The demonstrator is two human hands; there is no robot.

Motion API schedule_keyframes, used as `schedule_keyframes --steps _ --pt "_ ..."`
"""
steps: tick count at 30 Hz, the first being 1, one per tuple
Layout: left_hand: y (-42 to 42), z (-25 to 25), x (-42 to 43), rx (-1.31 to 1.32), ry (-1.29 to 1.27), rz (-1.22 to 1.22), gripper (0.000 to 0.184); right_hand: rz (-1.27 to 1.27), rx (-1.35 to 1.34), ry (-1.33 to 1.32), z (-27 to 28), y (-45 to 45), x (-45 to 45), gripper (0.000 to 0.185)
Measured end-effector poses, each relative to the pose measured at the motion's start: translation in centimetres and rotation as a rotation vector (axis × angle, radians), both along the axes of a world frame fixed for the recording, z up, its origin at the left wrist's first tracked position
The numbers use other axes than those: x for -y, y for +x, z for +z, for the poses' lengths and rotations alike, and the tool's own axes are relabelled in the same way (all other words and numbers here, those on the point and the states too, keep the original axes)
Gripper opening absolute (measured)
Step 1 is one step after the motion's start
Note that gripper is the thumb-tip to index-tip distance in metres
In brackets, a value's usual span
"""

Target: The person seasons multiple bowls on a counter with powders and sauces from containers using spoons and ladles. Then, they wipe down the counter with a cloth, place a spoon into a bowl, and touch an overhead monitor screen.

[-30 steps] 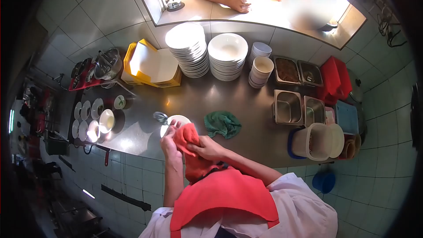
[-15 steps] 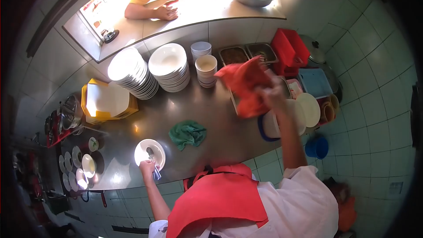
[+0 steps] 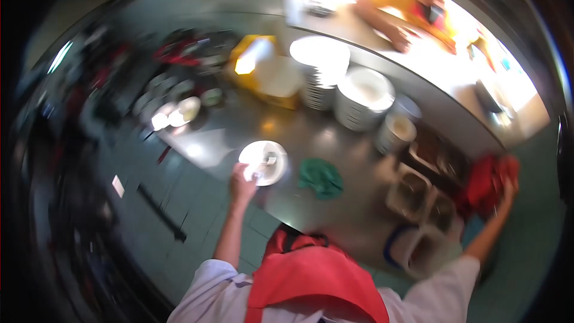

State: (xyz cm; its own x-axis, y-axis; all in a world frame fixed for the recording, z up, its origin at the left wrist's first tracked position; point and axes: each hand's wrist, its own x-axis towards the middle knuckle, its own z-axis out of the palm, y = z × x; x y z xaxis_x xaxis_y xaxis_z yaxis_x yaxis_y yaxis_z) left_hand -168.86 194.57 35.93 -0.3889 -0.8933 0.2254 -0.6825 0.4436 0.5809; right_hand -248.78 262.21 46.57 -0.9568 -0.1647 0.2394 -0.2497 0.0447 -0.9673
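Observation:
My left hand is closed at the near left rim of a white bowl by the counter's front edge. Cutlery, blurred, lies inside the bowl against that hand. Far to the right, my right hand grips a red cloth. The cloth is over the red bins, and blur hides where one ends and the other begins. A crumpled green cloth lies on the steel counter, right of the bowl.
Behind stand stacked white plates, stacked bowls, cups and a yellow container. Food containers line the right side. Small dishes sit at left. Another person's arm rests on the window ledge.
The view has swung left and blurred. My right hand has carried the red cloth away from the food trays, rightward to the red bins. My left hand stays at the bowl.

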Motion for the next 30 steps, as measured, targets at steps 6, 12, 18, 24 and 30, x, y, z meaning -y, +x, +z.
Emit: schedule_keyframes --steps 6,12,18,24,30 --pt "7.1 2.7 -8.6 -0.16 0.164 0.225 0.064 -0.295 -0.4 0.763 2.6 -0.4 16.3 0.045" --pt "6.7 9.8 -15.1 -0.702 0.951 0.024 0.093 1.165 0.202 0.065 4.8 40.4 48.8 0.021" --pt "8.6 10.3 -12.5 -0.946 0.967 -0.083 0.082 1.94 -0.158 0.548 -1.0 73.0 56.2 0.029" --pt "22.8 9.5 -8.6 -1.116 0.736 0.023 0.071 2.027 -0.524 0.308 1.8 86.4 60.9 0.019" --pt "36.5 11.9 -4.8 -1.179 0.431 0.373 0.075 2.16 -0.588 0.126 5.2 100.3 68.7 0.015"
